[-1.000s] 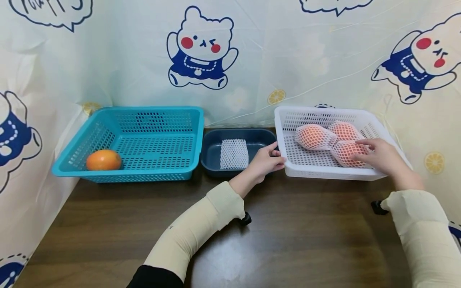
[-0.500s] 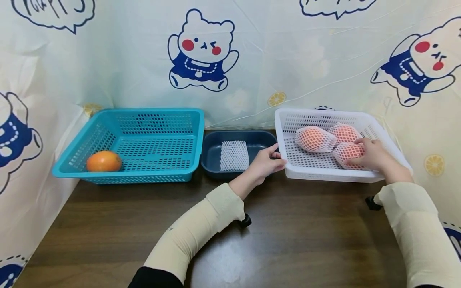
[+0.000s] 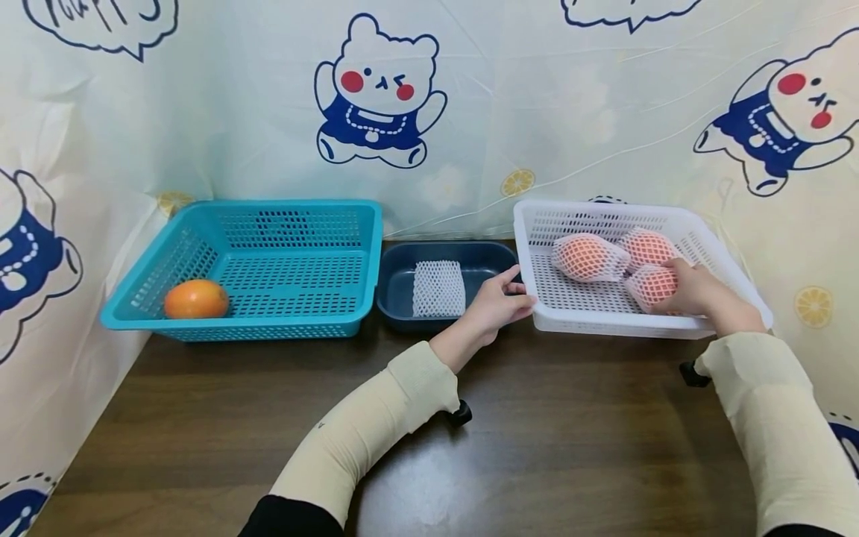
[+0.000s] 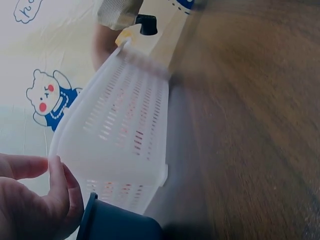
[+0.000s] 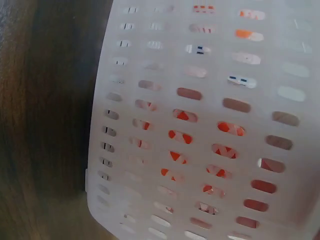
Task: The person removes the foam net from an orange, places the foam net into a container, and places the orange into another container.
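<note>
My left hand [image 3: 496,304] pinches the left rim of the white basket [image 3: 617,322]; the left wrist view shows thumb and fingertips on the basket's rim [image 4: 56,150]. My right hand [image 3: 701,291] reaches over the basket's front right side and grips the nearest foam-netted orange fruit [image 3: 651,287], its fingers partly hidden behind it. Two more fruits in white foam nets, a left one [image 3: 584,256] and a back one [image 3: 647,245], lie beside it in the basket. In the right wrist view, the slotted basket wall [image 5: 200,130] covers the hand, and orange shows through the slots.
A teal basket [image 3: 238,327] at the left holds one bare orange fruit [image 3: 196,299]. Between the baskets stands a dark blue tray [image 3: 396,287] with an empty white foam net [image 3: 438,289] in it. A printed curtain [image 3: 470,112] hangs right behind the containers.
My right hand has moved left and closed round the near netted fruit, which has shifted slightly. My left hand has stayed at the basket's rim.
</note>
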{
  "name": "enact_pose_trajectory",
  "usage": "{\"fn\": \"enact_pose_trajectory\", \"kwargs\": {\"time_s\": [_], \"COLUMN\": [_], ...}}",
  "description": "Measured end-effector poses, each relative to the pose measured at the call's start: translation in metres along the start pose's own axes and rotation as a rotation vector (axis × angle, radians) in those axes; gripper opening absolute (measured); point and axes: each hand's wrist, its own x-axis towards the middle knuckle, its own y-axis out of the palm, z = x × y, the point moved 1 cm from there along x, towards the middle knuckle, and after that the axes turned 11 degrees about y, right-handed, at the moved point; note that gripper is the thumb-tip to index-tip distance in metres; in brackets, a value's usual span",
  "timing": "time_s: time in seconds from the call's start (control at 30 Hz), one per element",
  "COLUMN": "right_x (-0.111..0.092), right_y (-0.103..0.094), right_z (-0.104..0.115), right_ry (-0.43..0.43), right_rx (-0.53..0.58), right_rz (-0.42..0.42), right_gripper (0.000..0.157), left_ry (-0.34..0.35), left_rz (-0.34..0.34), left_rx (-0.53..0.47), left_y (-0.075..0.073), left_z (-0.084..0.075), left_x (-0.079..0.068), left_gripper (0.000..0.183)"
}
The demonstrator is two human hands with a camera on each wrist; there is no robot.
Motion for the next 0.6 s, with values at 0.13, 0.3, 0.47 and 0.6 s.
{"fn": "enact_pose_trajectory", "kwargs": {"time_s": [0.13, 0.3, 0.47, 0.6], "right_x": [-0.005, -0.012, -0.019, -0.026], "right_y": [-0.002, -0.004, -0.012, -0.019], "right_z": [0.002, 0.01, 0.019, 0.025], "right_ry": [-0.018, -0.047, -0.049, -0.06], "right_rx": [-0.01, -0.017, -0.024, -0.024], "right_rz": [0.007, 0.002, 0.0, -0.028], "right_gripper": [0.099, 0.098, 0.099, 0.103], "left_ry": [-0.005, -0.013, -0.019, -0.026], "left_rz": [-0.018, -0.034, -0.05, -0.066], "left_rx": [-0.029, -0.06, -0.083, -0.111], "left_y": [0.002, 0.003, 0.003, 0.004], "left_z": [0.001, 0.001, -0.001, -0.001], "left_x": [-0.001, -0.003, -0.004, -0.005], "left_gripper": [0.07, 0.069, 0.068, 0.068]}}
